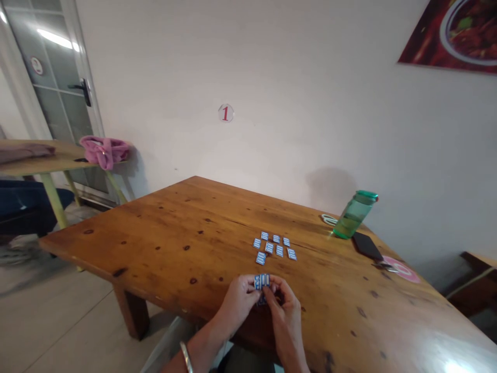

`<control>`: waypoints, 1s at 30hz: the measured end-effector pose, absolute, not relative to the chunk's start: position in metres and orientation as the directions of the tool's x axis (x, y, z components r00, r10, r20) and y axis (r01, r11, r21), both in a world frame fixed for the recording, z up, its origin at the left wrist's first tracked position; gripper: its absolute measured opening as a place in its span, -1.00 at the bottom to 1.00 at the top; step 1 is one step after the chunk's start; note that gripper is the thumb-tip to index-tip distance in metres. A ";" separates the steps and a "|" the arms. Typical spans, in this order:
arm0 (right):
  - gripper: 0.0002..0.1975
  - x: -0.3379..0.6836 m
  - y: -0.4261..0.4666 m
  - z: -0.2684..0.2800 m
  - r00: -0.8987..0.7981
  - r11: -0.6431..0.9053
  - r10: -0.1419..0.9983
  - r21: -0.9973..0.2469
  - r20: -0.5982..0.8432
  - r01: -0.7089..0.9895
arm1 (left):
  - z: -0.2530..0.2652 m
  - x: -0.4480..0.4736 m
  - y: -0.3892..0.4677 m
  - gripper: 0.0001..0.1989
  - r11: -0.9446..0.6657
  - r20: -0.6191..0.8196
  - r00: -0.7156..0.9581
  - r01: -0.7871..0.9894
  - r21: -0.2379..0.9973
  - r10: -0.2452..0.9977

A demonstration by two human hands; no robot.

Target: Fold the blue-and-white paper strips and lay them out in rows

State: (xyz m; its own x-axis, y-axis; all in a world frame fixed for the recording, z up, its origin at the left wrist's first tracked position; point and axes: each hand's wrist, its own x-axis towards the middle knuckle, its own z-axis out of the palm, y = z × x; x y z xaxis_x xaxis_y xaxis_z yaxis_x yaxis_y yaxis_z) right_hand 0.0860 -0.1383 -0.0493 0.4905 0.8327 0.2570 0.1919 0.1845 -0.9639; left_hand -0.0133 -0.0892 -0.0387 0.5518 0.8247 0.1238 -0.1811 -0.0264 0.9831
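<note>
Close to the table's near edge, my left hand (241, 296) and my right hand (285, 305) come together on a small blue-and-white printed piece (262, 281). Fingers and thumbs of both hands pinch it from either side. Part of the piece is hidden behind the thumbs, and its print is too small to read. Just beyond my hands, several small flat blue-and-white pieces (269, 247) lie in a loose group on the wooden table (155, 228). The nearest of them (261, 258) lies a short way ahead of my fingers. A silver bangle circles my left wrist.
Toward the right stand a green bottle (354, 215), a dark phone-like slab (367, 245), keys (385, 266) on a round pink mat (404, 270), and a pale coiled loop (329, 219). The wall borders the far edge. A second table (66, 160) carries a pink cloth (104, 150).
</note>
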 end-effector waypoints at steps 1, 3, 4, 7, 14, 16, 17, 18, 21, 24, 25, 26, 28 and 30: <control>-0.76 0.085 -0.138 -0.048 0.490 0.186 0.835 -0.967 0.250 0.175 | -0.038 -0.013 -0.089 -0.82 -0.039 0.137 0.553 -0.186 0.982 0.822; -0.77 0.084 -0.139 -0.047 0.498 0.191 0.833 -0.970 0.240 0.148 | -0.037 -0.012 -0.091 -0.80 -0.066 0.156 0.532 -0.185 0.981 0.832; -0.77 0.084 -0.139 -0.047 0.505 0.192 0.830 -0.972 0.236 0.137 | -0.037 -0.011 -0.092 -0.79 -0.076 0.161 0.517 -0.182 0.980 0.841; -0.76 0.084 -0.139 -0.047 0.522 0.195 0.823 -0.975 0.222 0.106 | -0.037 -0.012 -0.092 -0.80 -0.074 0.168 0.502 -0.202 0.977 0.848; -0.76 0.085 -0.138 -0.050 0.508 0.209 0.838 -0.977 0.199 0.039 | -0.035 -0.013 -0.091 -0.82 0.122 0.083 0.546 -0.329 0.936 0.833; -0.75 0.085 -0.138 -0.050 0.520 0.210 0.833 -0.978 0.189 0.020 | -0.033 -0.013 -0.092 -0.80 0.183 0.040 0.578 -0.323 0.928 0.815; -0.74 0.085 -0.138 -0.050 0.523 0.208 0.832 -0.978 0.186 0.018 | -0.031 -0.013 -0.092 -0.80 0.198 0.028 0.585 -0.319 0.927 0.811; -0.74 0.085 -0.138 -0.050 0.527 0.208 0.829 -0.978 0.187 0.021 | -0.030 -0.014 -0.092 -0.80 0.201 0.021 0.581 -0.316 0.927 0.814; -0.74 0.085 -0.139 -0.049 0.555 0.204 0.811 -0.979 0.185 0.029 | -0.027 -0.014 -0.093 -0.86 0.179 0.018 0.516 -0.330 0.927 0.857; -0.74 0.084 -0.141 -0.048 0.602 0.215 0.782 -0.977 0.163 -0.015 | -0.025 -0.016 -0.094 -0.89 0.163 0.003 0.423 -0.355 0.921 0.906; -0.74 0.085 -0.142 -0.048 0.608 0.226 0.778 -0.973 0.154 -0.043 | -0.024 -0.016 -0.094 -0.89 0.171 -0.016 0.397 -0.359 0.918 0.918; -0.74 0.085 -0.142 -0.048 0.607 0.238 0.781 -0.969 0.147 -0.072 | -0.024 -0.017 -0.095 -0.89 0.189 -0.041 0.380 -0.360 0.914 0.924; -0.75 0.086 -0.144 -0.048 0.587 0.257 0.798 -0.958 0.135 -0.129 | -0.023 -0.018 -0.095 -0.89 0.220 -0.079 0.369 -0.359 0.907 0.926; -0.75 0.088 -0.145 -0.049 0.557 0.256 0.820 -0.954 0.128 -0.157 | -0.024 -0.018 -0.095 -0.89 0.212 -0.072 0.363 -0.363 0.907 0.929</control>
